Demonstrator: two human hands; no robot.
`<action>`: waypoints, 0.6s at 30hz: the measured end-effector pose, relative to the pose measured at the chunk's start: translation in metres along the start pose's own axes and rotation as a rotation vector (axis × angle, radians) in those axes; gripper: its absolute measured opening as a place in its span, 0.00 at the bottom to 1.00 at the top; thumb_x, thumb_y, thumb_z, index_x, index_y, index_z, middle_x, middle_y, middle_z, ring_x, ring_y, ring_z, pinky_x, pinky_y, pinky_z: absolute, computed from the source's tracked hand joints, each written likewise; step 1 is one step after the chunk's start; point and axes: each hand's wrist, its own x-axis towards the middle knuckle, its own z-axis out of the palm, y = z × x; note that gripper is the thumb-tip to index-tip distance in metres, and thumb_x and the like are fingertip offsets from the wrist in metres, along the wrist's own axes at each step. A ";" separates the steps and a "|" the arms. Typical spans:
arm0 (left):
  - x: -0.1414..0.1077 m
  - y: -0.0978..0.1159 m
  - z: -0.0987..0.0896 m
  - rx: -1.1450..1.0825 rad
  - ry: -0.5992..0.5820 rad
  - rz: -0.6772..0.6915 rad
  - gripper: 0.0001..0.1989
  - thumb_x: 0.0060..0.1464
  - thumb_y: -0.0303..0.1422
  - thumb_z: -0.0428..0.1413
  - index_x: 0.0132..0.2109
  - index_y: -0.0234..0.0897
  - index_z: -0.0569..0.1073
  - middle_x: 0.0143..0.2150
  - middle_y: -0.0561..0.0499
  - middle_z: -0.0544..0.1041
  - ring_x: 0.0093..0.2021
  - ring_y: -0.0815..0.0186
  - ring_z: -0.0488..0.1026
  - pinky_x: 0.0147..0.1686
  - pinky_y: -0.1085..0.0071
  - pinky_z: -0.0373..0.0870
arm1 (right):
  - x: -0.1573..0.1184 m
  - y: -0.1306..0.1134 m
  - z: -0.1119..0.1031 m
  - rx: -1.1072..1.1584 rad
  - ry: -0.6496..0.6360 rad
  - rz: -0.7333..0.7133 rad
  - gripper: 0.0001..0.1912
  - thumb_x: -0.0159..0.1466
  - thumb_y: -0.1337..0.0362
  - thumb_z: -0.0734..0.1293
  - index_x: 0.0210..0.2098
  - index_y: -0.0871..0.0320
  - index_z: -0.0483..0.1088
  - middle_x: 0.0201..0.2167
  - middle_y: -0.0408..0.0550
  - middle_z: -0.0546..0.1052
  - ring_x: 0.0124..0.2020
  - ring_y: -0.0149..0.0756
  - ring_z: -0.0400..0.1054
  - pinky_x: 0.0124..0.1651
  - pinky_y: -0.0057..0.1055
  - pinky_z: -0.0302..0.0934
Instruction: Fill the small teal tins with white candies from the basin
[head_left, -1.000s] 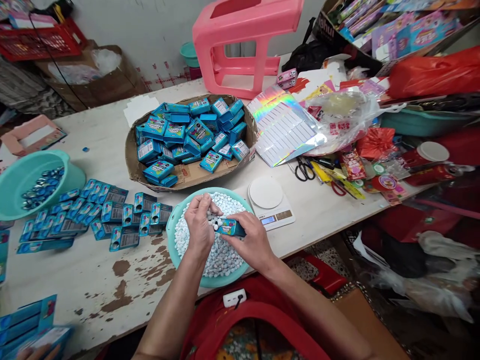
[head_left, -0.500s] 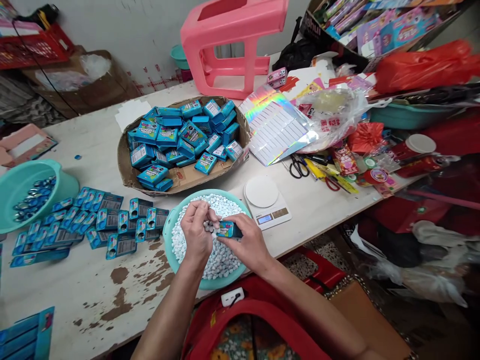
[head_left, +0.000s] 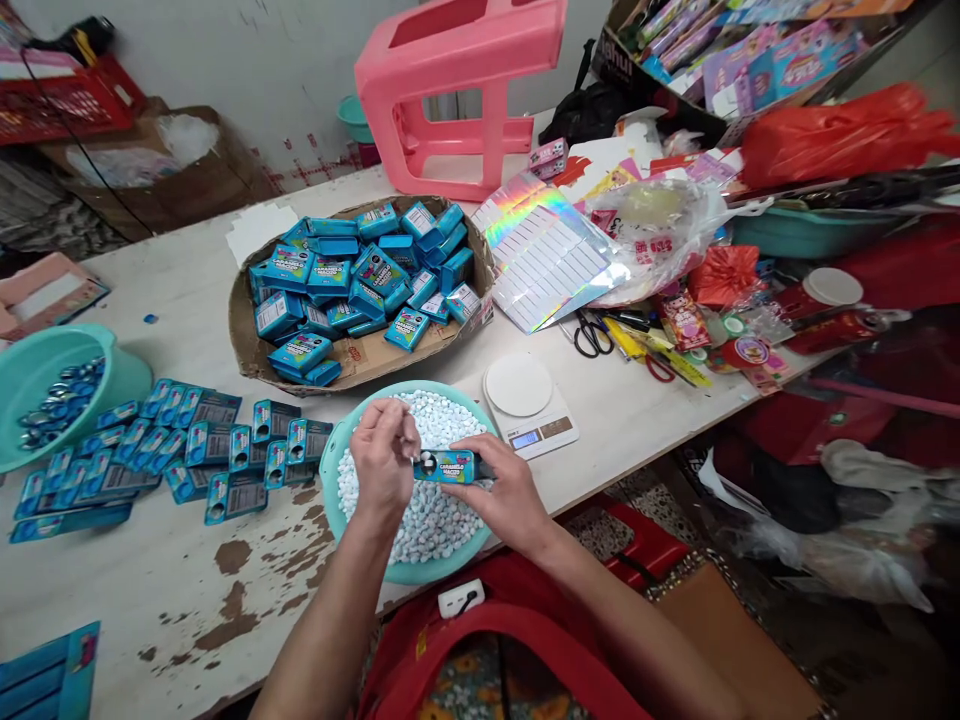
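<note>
My right hand (head_left: 508, 492) grips a small blue candy box (head_left: 454, 466) between thumb and fingers, its open end turned to the left. White candies show at that opening. Close beside it, my left hand (head_left: 384, 450) is closed with its fingertips drawn together; what they hold, if anything, is hidden. Both hands are above a turquoise basin (head_left: 330, 470) filled with small white candies (head_left: 435, 520). Several blue boxes (head_left: 236, 497) with round holes in their ends lie in rows to the left.
A cardboard tray (head_left: 360, 372) heaped with blue boxes stands behind the basin. To the right are a white scale (head_left: 519, 385), scissors (head_left: 592, 335) and shiny label sheets (head_left: 547, 250). A turquoise tub (head_left: 124, 370) of blue wrapped pieces and a pink stool (head_left: 457, 60) also stand here.
My left hand has drawn slightly left and up from the box opening, and the candies seen at its fingertips now show in the opening. My right hand keeps holding the box, now more level.
</note>
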 end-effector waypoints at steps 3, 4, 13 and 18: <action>0.020 -0.018 -0.027 0.286 -0.016 0.038 0.10 0.56 0.40 0.50 0.33 0.37 0.68 0.23 0.55 0.67 0.23 0.71 0.63 0.24 0.74 0.62 | -0.008 -0.001 -0.011 0.099 0.007 -0.015 0.20 0.51 0.66 0.75 0.43 0.53 0.70 0.40 0.46 0.73 0.44 0.39 0.68 0.47 0.34 0.62; 0.026 -0.028 -0.036 0.461 -0.047 0.043 0.12 0.56 0.40 0.50 0.33 0.37 0.69 0.27 0.53 0.70 0.27 0.68 0.67 0.29 0.72 0.65 | -0.011 -0.001 -0.013 0.120 0.012 -0.010 0.20 0.51 0.66 0.75 0.43 0.53 0.70 0.40 0.46 0.73 0.44 0.39 0.68 0.47 0.34 0.62; 0.026 -0.094 -0.050 1.595 -0.369 0.240 0.18 0.57 0.46 0.47 0.47 0.41 0.70 0.47 0.44 0.70 0.49 0.55 0.64 0.47 0.60 0.60 | -0.015 0.019 -0.006 0.157 0.087 0.036 0.20 0.51 0.66 0.75 0.42 0.54 0.70 0.39 0.46 0.73 0.43 0.39 0.68 0.47 0.35 0.62; 0.021 -0.091 -0.051 1.603 -0.422 0.187 0.16 0.57 0.45 0.46 0.42 0.40 0.71 0.40 0.46 0.72 0.42 0.57 0.68 0.40 0.65 0.62 | -0.015 0.023 -0.005 0.119 0.080 0.040 0.19 0.51 0.66 0.74 0.42 0.53 0.70 0.40 0.46 0.73 0.43 0.39 0.68 0.47 0.35 0.62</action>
